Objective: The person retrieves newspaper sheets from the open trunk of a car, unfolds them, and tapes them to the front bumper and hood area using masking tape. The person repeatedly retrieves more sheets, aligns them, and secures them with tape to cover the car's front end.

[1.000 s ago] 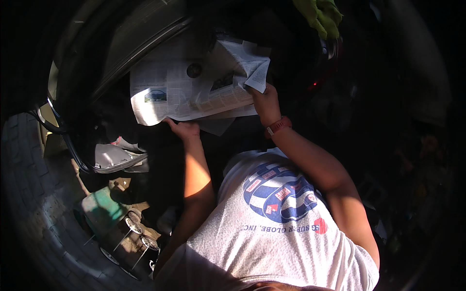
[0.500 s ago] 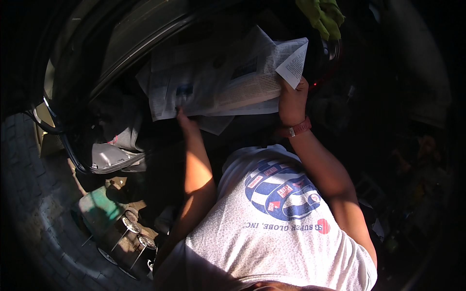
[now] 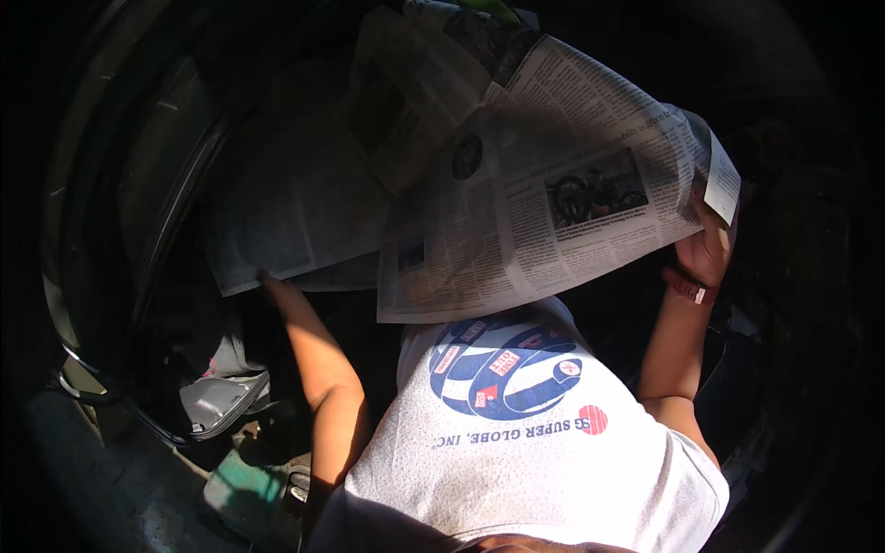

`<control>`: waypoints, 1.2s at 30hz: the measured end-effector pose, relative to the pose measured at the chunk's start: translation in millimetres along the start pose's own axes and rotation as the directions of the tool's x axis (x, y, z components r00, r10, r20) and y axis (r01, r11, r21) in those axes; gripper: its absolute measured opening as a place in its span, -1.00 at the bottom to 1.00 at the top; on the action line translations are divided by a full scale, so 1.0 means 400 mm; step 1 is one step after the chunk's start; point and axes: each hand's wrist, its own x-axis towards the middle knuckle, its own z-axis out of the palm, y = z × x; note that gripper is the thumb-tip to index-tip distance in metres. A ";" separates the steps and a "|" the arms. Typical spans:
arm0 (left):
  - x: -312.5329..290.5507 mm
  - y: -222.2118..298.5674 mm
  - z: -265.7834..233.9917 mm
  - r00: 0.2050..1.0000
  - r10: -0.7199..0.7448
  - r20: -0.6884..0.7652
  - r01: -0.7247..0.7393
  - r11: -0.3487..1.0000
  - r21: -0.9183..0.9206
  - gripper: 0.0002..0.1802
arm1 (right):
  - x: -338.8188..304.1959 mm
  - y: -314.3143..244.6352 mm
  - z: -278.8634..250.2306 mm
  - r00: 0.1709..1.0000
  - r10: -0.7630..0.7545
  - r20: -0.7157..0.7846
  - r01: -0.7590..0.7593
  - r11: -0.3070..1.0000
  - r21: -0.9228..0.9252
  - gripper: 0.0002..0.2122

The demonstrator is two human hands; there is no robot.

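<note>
A large sheet of newspaper (image 3: 544, 184) spreads across the upper middle, with printed columns, a dark photo and a fold between its halves. At its right edge my right hand (image 3: 708, 247) grips it, fingers partly behind the paper, below a small folded-over corner. My left hand (image 3: 273, 285) pinches the lower left edge of the sheet, its fingers mostly in shadow. The left part of the paper lies in deep shade. Another layer shows under the lower edge near the middle.
A dark, curved frame like a car door's edge (image 3: 189, 217) rises on the left. Below it lies a grey bag or case (image 3: 219, 401). A green object (image 3: 241, 488) sits at the lower left, and bright green cloth (image 3: 490, 9) shows at the top. Much around is too dark to tell.
My hands have moved apart, the left one leftward and the right one rightward. The newspaper has opened out much wider and come nearer my body.
</note>
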 end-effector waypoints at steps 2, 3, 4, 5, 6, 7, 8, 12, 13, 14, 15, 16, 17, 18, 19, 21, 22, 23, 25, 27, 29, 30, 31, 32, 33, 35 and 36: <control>-0.133 -0.006 0.013 0.862 0.340 -0.376 -0.197 0.908 0.369 -0.28 | -0.017 -0.011 -0.043 0.994 0.086 -0.072 -0.077 0.990 0.114 -0.55; -0.220 -0.031 0.039 0.714 0.590 -0.377 -0.353 0.768 0.534 -0.25 | -0.026 -0.001 -0.060 0.979 0.160 -0.126 -0.135 0.974 0.181 -0.58; -0.313 -0.042 0.061 0.662 0.749 0.023 -0.653 0.561 0.508 -0.21 | -0.033 0.012 -0.075 0.970 0.203 -0.130 -0.161 0.947 0.279 -0.62; -0.418 -0.079 0.096 0.421 0.853 0.308 -0.787 0.174 0.592 -0.26 | -0.032 0.019 -0.095 0.950 0.268 -0.158 -0.198 0.913 0.357 -0.67; -0.511 -0.098 0.133 0.030 0.769 0.639 -0.874 -0.290 0.389 -0.27 | -0.048 0.029 -0.104 0.927 0.340 -0.160 -0.240 0.863 0.444 -0.70; -0.602 -0.185 0.208 -0.311 0.575 0.756 -0.791 -0.598 0.130 -0.27 | -0.005 0.050 -0.136 0.941 0.318 -0.118 -0.218 0.832 0.510 -0.73; -0.684 -0.213 0.232 -0.382 0.473 0.794 -0.757 -0.653 0.024 -0.31 | -0.009 0.063 -0.146 0.933 0.343 -0.114 -0.211 0.774 0.597 -0.75; -0.852 -0.292 0.327 -0.533 0.034 0.845 -0.597 -0.724 -0.347 -0.38 | -0.015 0.127 -0.167 0.901 0.310 -0.304 0.005 0.692 0.722 -0.84; -0.860 -0.296 0.336 -0.516 -0.041 0.856 -0.614 -0.680 -0.402 -0.39 | -0.017 0.143 -0.168 0.885 0.287 -0.368 0.076 0.690 0.720 -0.84; -0.857 -0.298 0.344 -0.496 -0.113 0.861 -0.630 -0.635 -0.447 -0.39 | -0.020 0.156 -0.171 0.817 0.318 -0.480 0.137 0.703 0.698 -0.84; -0.845 -0.295 0.351 -0.454 -0.172 0.874 -0.674 -0.576 -0.463 -0.40 | -0.031 0.167 -0.172 0.759 0.361 -0.542 0.160 0.703 0.693 -0.84; -0.826 -0.290 0.355 -0.384 -0.228 0.895 -0.736 -0.509 -0.446 -0.40 | -0.035 0.178 -0.179 0.715 0.338 -0.612 0.203 0.738 0.644 -0.83; -0.800 -0.290 0.367 -0.336 -0.277 0.900 -0.777 -0.459 -0.431 -0.41 | -0.047 0.191 -0.191 0.626 0.337 -0.703 0.239 0.775 0.585 -0.82; -0.774 -0.292 0.383 -0.273 -0.324 0.906 -0.826 -0.403 -0.393 -0.41 | -0.050 0.206 -0.212 0.575 0.289 -0.765 0.284 0.807 0.518 -0.81; -0.742 -0.293 0.402 -0.200 -0.364 0.910 -0.882 -0.338 -0.329 -0.42 | -0.064 0.223 -0.236 0.505 0.273 -0.819 0.284 0.843 0.457 -0.78; -0.683 -0.303 0.467 -0.061 -0.439 0.896 -0.958 -0.225 -0.175 -0.43 | -0.080 0.264 -0.317 0.378 0.328 -0.866 0.162 0.897 0.411 -0.76; -0.650 -0.314 0.511 -0.004 -0.464 0.886 -0.985 -0.149 -0.082 -0.44 | -0.102 0.296 -0.358 0.351 0.330 -0.876 0.105 0.916 0.387 -0.76; -0.627 -0.324 0.559 0.052 -0.488 0.871 -0.997 -0.073 0.019 -0.44 | -0.128 0.325 -0.395 0.338 0.303 -0.891 0.152 0.917 0.369 -0.75; -0.609 -0.341 0.677 0.140 -0.524 0.840 -0.968 0.107 0.228 -0.45 | -0.193 0.384 -0.456 0.250 0.308 -0.918 0.201 0.911 0.360 -0.73; -0.637 -0.358 0.804 0.181 -0.550 0.815 -0.860 0.313 0.402 -0.46 | -0.253 0.426 -0.496 0.250 0.273 -0.929 0.262 0.904 0.337 -0.71; -0.739 -0.362 0.927 0.029 -0.500 0.866 -0.829 0.472 0.301 -0.47 | -0.308 0.425 -0.540 0.182 0.263 -0.947 0.308 0.900 0.309 -0.69; -0.794 -0.358 0.984 -0.065 -0.447 0.892 -0.836 0.513 0.196 -0.47 | -0.333 0.427 -0.552 0.127 0.262 -0.957 0.320 0.902 0.290 -0.68; -0.866 -0.364 1.037 -0.204 -0.372 0.906 -0.863 0.505 0.013 -0.53 | -0.349 0.421 -0.568 0.093 0.260 -0.961 0.333 0.902 0.277 -0.67; -0.944 -0.370 1.093 -0.365 -0.271 0.891 -0.849 0.490 -0.199 -0.57 | -0.362 0.416 -0.581 0.116 0.235 -0.965 0.327 0.908 0.261 -0.63; -1.009 -0.368 1.133 -0.347 -0.286 0.893 -0.878 0.434 -0.203 -0.57 | -0.363 0.409 -0.601 0.129 0.240 -0.962 0.349 0.897 0.271 -0.61; -1.133 -0.380 1.208 -0.368 -0.282 0.886 -0.902 0.341 -0.266 -0.56 | -0.349 0.409 -0.632 0.132 0.234 -0.963 0.393 0.880 0.267 -0.58; -1.194 -0.397 1.237 -0.457 -0.258 0.851 -0.864 0.355 -0.357 -0.55 | -0.338 0.402 -0.654 0.109 0.231 -0.967 0.411 0.875 0.256 -0.56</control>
